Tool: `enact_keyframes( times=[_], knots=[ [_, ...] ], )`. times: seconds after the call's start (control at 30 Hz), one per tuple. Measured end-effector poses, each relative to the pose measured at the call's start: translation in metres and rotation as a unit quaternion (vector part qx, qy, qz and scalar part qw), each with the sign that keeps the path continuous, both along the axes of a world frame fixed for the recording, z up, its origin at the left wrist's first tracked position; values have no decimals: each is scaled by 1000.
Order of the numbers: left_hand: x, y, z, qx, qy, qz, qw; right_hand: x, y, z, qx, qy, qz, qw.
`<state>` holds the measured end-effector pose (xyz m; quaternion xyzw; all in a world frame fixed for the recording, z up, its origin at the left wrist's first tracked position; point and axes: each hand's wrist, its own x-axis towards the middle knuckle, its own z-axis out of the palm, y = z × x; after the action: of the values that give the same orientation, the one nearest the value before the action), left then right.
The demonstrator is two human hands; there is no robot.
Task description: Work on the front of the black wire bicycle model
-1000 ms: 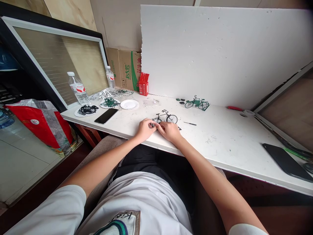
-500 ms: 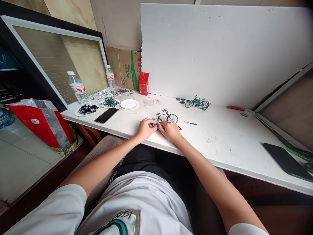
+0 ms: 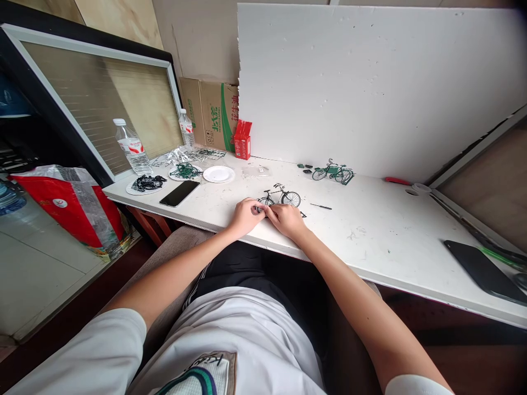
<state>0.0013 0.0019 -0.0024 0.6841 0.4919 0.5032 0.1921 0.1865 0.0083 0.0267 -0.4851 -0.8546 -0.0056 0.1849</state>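
Note:
A small black model bicycle [image 3: 291,198] stands near the table's front edge, its front wheel to the right. My left hand [image 3: 246,215] pinches at its rear wheel, thumb and fingertips closed together. From the other side my right hand [image 3: 289,219] meets it, fingers closed on the bicycle's lower rear part. The fingers hide the spot they grip and most of the rear wheel. To the right of my right hand lies a thin dark tool [image 3: 321,207]. A green model bicycle [image 3: 333,173] stands farther back.
At the left are a plate of black parts [image 3: 147,185], a plate of green parts [image 3: 184,171], a white plate [image 3: 218,175] and a phone [image 3: 180,193]. Water bottles [image 3: 134,148], a carton [image 3: 211,116] and a red box [image 3: 242,141] stand behind. A black tablet-like slab [image 3: 486,271] lies right.
Both hands stay at the rear of the black model bicycle, with only a slight shift of the fingers. The whole view has moved a little.

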Motion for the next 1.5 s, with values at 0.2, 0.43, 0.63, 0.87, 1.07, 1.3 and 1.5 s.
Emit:
enact_keyframes(
  times=[0.2, 0.43, 0.63, 0.87, 1.07, 1.3, 1.5],
  knots=[
    [0, -1, 1, 1, 4, -2, 1000, 0, 0, 0, -7, -3, -4, 1000],
    [1, -1, 2, -1, 14, 3, 1000, 0, 0, -1, -8, -6, -5, 1000],
    [0, -1, 0, -3, 16, 2, 1000, -1, -1, 0, -9, -5, -2, 1000],
    [0, -2, 1, -3, 20, 1, 1000, 0, -1, 0, -17, 1, 0, 1000],
    [0, -3, 2, -6, 22, -2, 1000, 0, -1, 1, -24, -3, 4, 1000],
    [0, -2, 1, -7, 25, -6, 1000, 0, 0, 1, -25, -13, 7, 1000],
    [-1, -2, 1, -4, 37, -5, 999, 0, 1, 0, -28, -14, 7, 999]
  ],
)
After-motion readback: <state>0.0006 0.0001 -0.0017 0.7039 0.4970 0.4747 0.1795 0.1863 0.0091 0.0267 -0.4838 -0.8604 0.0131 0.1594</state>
